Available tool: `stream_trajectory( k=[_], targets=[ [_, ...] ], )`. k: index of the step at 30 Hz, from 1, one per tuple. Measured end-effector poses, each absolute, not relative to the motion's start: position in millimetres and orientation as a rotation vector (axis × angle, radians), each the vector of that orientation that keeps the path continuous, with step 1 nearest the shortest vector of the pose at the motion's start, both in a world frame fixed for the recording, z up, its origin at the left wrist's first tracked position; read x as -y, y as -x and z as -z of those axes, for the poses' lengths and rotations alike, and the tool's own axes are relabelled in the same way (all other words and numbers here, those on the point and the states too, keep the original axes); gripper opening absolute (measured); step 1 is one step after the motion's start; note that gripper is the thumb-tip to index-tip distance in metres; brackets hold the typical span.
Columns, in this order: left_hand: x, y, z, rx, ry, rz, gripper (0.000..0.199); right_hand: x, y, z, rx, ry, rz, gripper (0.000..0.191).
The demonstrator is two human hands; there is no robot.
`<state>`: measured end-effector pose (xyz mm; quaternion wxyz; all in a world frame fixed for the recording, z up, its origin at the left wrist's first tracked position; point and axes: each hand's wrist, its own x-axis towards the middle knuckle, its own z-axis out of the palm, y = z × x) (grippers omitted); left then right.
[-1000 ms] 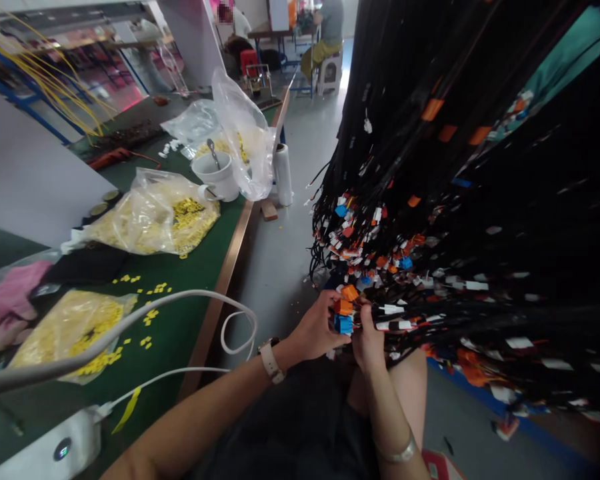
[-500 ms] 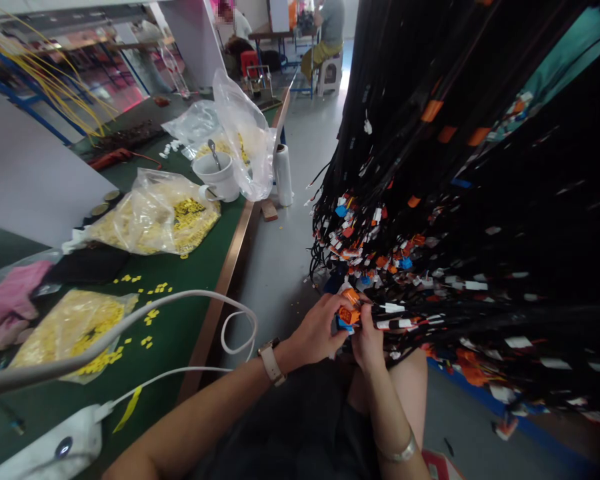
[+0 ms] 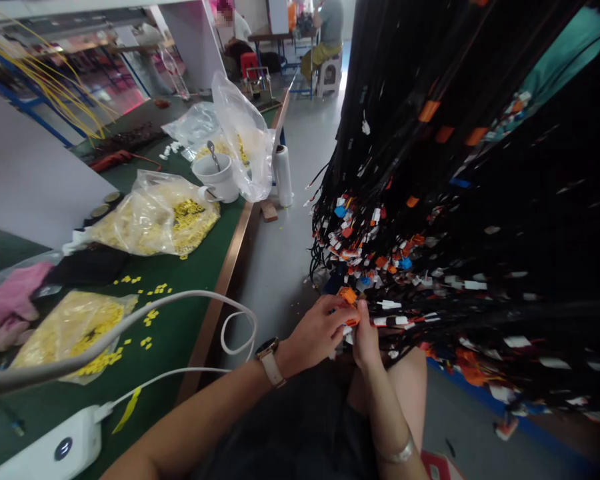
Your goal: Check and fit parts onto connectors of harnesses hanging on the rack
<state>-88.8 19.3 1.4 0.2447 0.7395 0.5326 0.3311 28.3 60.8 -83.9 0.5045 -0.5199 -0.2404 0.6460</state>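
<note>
My left hand [image 3: 321, 328], with a watch on its wrist, has its fingers closed at an orange connector [image 3: 349, 295] in front of my lap. Close against it, my right hand [image 3: 367, 335] grips the same connector cluster from the wire side, its thumb pointing up. Black cables with white labels [image 3: 390, 321] run from my right hand to the right. Fingers cover part of the connectors, so their full shape is hidden. Behind my hands hangs a thick bundle of black wire harnesses [image 3: 395, 167] with many orange, blue and white plugs at their ends.
A green-topped table [image 3: 200, 283] on the left carries an open bag of small yellow parts [image 3: 155, 217], a white mug [image 3: 217, 177], pink gloves [image 3: 11, 303] and a white power bank [image 3: 55, 443]. A white cable [image 3: 180, 297] loops over its edge. People sit farther back.
My left hand's fingers have closed over the front of the orange connector, covering more of it and the blue piece below. My right hand has shifted only slightly.
</note>
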Motion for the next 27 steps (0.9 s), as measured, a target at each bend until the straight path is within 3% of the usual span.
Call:
stream_trajectory(
  k=[11,17,23,27],
  targets=[
    [-22.3,93.7,-8.4,-1.37,-2.045,-0.783,0.045,-63.8,-34.1,63.2,0.466,1.161,-1.832,0.033],
    [-17.6,91.0,-19.4,-1.519,-1.895,-0.918,0.058,-67.0,-36.9,69.6,0.476,1.153,-1.845,0.035],
    [12.4,84.7,-74.3,-1.547,-1.956,-0.805,0.052,-67.1,-39.1,72.1,0.441,1.126,-1.901,0.038],
    [50.4,101.6,-115.6,-1.128,-1.905,-0.547,0.043,-67.5,-40.7,74.4,0.425,1.116,-1.91,0.036]
  ],
)
